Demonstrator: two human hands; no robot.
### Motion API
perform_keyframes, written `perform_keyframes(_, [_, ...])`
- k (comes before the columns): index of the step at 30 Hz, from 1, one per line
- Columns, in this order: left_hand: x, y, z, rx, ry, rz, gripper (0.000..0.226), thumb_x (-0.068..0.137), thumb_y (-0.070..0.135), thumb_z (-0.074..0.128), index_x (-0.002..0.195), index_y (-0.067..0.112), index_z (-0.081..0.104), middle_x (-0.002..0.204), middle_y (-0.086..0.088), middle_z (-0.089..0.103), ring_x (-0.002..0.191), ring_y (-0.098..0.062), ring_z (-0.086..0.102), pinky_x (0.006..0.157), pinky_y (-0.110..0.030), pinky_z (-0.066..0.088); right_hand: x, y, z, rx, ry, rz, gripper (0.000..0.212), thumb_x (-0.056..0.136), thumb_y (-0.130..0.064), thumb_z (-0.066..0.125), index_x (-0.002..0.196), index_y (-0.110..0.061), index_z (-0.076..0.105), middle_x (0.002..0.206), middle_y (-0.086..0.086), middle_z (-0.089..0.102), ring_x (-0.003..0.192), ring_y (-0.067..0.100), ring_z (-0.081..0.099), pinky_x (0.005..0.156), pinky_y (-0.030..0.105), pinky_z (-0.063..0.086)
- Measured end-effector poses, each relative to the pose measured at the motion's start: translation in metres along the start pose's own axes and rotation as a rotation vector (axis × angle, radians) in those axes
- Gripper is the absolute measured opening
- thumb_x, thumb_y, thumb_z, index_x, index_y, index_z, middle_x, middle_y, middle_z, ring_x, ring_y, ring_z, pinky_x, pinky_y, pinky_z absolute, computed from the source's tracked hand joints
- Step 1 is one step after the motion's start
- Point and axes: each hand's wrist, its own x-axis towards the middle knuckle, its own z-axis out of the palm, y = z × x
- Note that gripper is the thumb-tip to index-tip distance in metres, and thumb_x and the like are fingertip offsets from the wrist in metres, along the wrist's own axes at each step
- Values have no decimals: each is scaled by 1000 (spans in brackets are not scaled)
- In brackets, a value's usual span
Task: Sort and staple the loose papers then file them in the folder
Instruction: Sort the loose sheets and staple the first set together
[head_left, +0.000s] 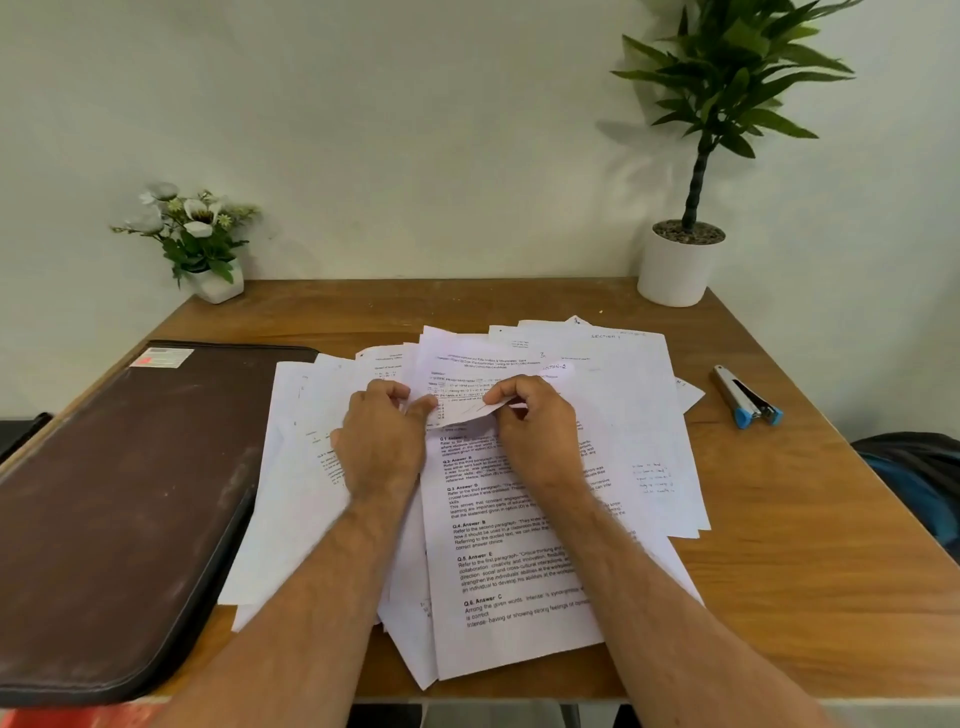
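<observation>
While curled, both hands (457, 431) on papers (519, 519).

wooden table (779, 545) | white flowers in pot (200, 236) far left | potted green plant (680, 260) far right

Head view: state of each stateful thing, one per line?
papers: loose, fanned on the table, unstapled
top sheet: upper edge lifted, pinched by both hands
folder: closed, flat at left
stapler: lying untouched at right
left hand: fingers on sheet
right hand: pinching sheet
</observation>
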Motion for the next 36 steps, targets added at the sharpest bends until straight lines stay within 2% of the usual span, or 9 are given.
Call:
perform_keyframes(4, [8, -12, 4, -80, 56, 75, 34, 84, 64, 66, 87, 30, 68, 90, 10, 69, 84, -20, 64, 79, -47, 56, 2, -6, 0, 4, 2, -16, 22, 94, -7, 63, 96, -28, 65, 104, -14, 65, 96, 4, 62, 89, 29, 57])
perform_keyframes(9, [-10, -2, 1, -145, 95, 201, 23, 96, 35, 68, 98, 14, 78, 95, -5, 76, 82, -22, 66, 66, -29, 45, -3, -9, -6, 5, 20, 37, 47, 95, -12, 64, 131, -38, 48, 112, -12, 63, 103, 8, 62, 91, 27, 56])
perform_keyframes(12, [-21, 1, -2, -161, 111, 310, 16, 98, 20, 65, 110, 15, 74, 110, -3, 77, 93, -26, 72, 75, -31, 57, -6, -7, -3, -4, 43, 10, 60, 95, -13, 65, 139, -44, 38, 110, -12, 64, 102, 9, 62, 91, 33, 57])
perform_keyframes(15, [-22, -2, 0, -61, 121, 495, 15, 87, 6, 69, 95, 15, 78, 133, -8, 67, 127, -32, 56, 101, -46, 50, -7, -5, -3, 34, 90, -25, 67, 94, -14, 66, 143, -46, 33, 109, -10, 66, 105, 9, 61, 91, 34, 56])
perform_keyframes(21, [-26, -3, 0, -192, -20, 611, 11, 73, 17, 55, 74, 12, 65, 133, -6, 65, 126, -22, 53, 100, -38, 47, -6, 2, -5, -129, 180, -174, 27, 80, -3, 77, 100, -20, 75, 107, -8, 53, 110, 18, 55, 92, 30, 53])
perform_keyframes(24, [-16, -8, 3, -467, -106, 415, 31, 75, 28, 48, 72, 12, 75, 112, -3, 75, 110, -16, 66, 95, -44, 55, -9, 2, -4, -217, 237, -266, 20, 69, -15, 85, 85, -20, 73, 104, -2, 50, 100, 18, 52, 80, 30, 53])
perform_keyframes(27, [-11, 0, -2, -743, -125, 35, 41, 84, 30, 45, 74, 11, 80, 103, -5, 77, 107, -17, 69, 85, -26, 54, -12, 3, -3, -366, 342, -385, 25, 56, -18, 83, 78, -18, 71, 97, 3, 49, 92, 22, 47, 72, 39, 51])
perform_keyframes(30, [-14, 7, -6, -539, -35, -24, 34, 103, 35, 53, 106, 13, 79, 116, -1, 74, 108, -17, 67, 72, -9, 45, -11, 4, -5, -424, 370, -349, 37, 48, -25, 92, 77, -17, 71, 98, 2, 48, 95, 20, 43, 74, 39, 48])
perform_keyframes(36, [-2, 2, 11, -127, -111, 41, 64, 86, 37, 79, 142, 16, 57, 137, -9, 65, 127, -30, 59, 118, -50, 35, -14, 1, -3, -452, 367, -341, 32, 52, -25, 88, 77, -22, 68, 105, 4, 50, 102, 24, 45, 80, 40, 41])
